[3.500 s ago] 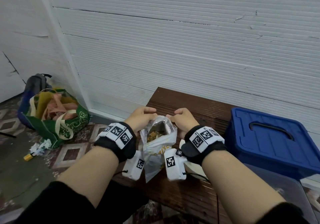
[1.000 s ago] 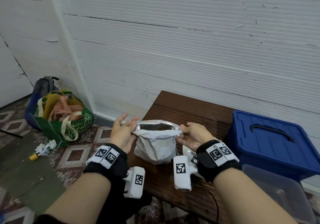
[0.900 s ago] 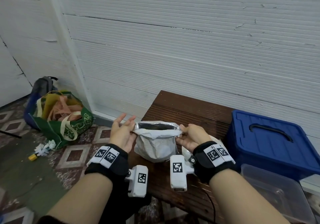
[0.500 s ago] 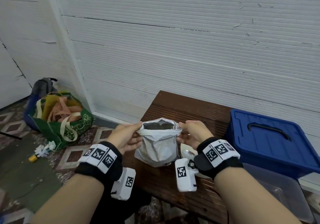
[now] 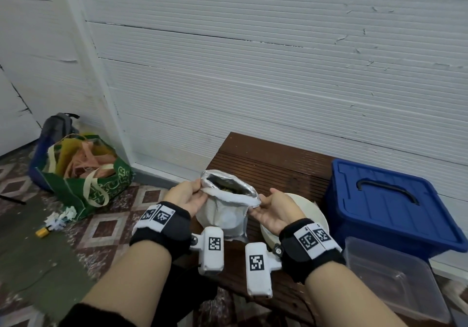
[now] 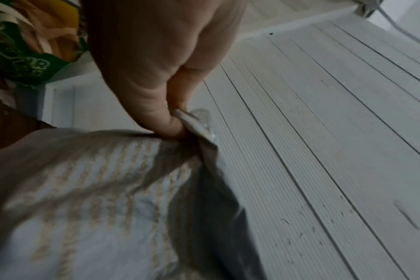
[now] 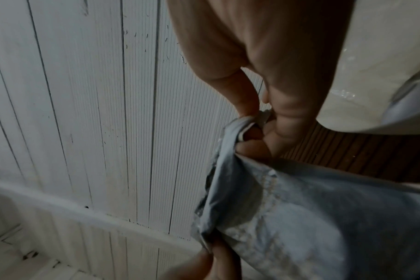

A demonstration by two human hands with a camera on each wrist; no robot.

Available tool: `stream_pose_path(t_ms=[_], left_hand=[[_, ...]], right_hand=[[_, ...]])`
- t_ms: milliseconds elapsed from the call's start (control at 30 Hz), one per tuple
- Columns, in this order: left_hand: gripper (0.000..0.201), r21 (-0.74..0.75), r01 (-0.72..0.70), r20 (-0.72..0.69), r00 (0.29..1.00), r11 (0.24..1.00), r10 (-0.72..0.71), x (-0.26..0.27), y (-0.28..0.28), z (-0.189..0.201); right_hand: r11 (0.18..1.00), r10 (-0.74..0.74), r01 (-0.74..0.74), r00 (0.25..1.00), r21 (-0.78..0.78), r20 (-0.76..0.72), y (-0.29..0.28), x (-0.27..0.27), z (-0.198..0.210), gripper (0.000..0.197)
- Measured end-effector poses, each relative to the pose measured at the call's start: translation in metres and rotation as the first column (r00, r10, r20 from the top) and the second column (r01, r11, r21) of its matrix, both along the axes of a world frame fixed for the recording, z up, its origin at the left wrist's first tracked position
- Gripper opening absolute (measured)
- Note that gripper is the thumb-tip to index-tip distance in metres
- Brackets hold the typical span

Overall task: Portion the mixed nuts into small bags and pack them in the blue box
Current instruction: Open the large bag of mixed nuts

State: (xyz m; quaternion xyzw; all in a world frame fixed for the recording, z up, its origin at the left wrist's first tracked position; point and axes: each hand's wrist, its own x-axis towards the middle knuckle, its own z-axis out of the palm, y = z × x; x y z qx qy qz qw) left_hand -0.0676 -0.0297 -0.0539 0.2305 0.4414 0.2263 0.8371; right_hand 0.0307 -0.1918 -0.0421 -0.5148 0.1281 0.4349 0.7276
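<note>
A white foil-lined bag of mixed nuts (image 5: 222, 212) stands on the brown bench (image 5: 273, 159), its top folded down and its mouth wide, with nuts showing inside. My left hand (image 5: 188, 196) pinches the left edge of the folded rim (image 6: 192, 121). My right hand (image 5: 272, 210) pinches the right edge of the rim (image 7: 252, 121). The blue box (image 5: 390, 202), lid on, sits at the right end of the bench. The wrist views show the bag's pale side (image 6: 96, 199) (image 7: 324, 217) close up.
A white plate (image 5: 306, 210) lies under my right hand. A clear plastic container (image 5: 395, 276) sits in front of the blue box. On the tiled floor to the left stand a green tote bag (image 5: 83, 177) and a grey backpack (image 5: 57, 126). A white wall runs behind the bench.
The bag's top has been folded down into a cuff since the earliest frame. My left hand went from spread fingers to pinching the rim, and the mouth now tilts toward the right.
</note>
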Motion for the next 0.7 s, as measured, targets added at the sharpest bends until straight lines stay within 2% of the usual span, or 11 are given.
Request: stream_pose_path(t_ms=[100,200,267,333,433,533,633,700], left_hand=[[0.022,0.07,0.112,-0.048,0.993,0.991,-0.109,0.005,-0.001,0.009],[0.02,0.144,0.26,-0.143,0.96,0.955,-0.24,0.005,0.002,0.014],[0.017,0.182,0.299,-0.172,0.948,0.937,-0.269,0.005,0.005,0.018],[0.01,0.225,0.313,-0.19,0.943,0.923,-0.274,0.007,0.005,0.022],[0.01,0.337,0.34,-0.312,0.92,0.878,-0.237,0.009,-0.003,0.025],[0.034,0.432,0.317,-0.42,0.899,0.845,-0.123,0.008,-0.006,0.013],[0.044,0.456,0.339,-0.471,0.876,0.823,-0.099,0.005,-0.012,0.012],[0.052,0.434,0.331,-0.427,0.894,0.838,-0.132,0.006,-0.01,0.012]], right_hand=[[0.996,0.09,-0.088,0.992,-0.034,0.086,-0.005,-0.006,-0.001,0.055],[0.958,0.257,-0.205,0.924,-0.2,0.283,-0.004,-0.008,0.006,0.042],[0.939,0.301,-0.202,0.874,-0.28,0.38,0.002,-0.005,0.008,0.044],[0.948,0.278,-0.178,0.864,-0.262,0.419,0.009,-0.002,0.009,0.046],[0.975,0.202,-0.155,0.917,-0.16,0.344,0.017,0.0,0.005,0.048],[0.984,0.163,-0.129,0.937,-0.125,0.308,0.02,-0.004,0.001,0.057],[0.983,0.178,-0.159,0.952,-0.092,0.25,0.015,-0.015,-0.001,0.06],[0.978,0.208,-0.204,0.962,-0.038,0.175,0.009,-0.02,-0.002,0.06]])
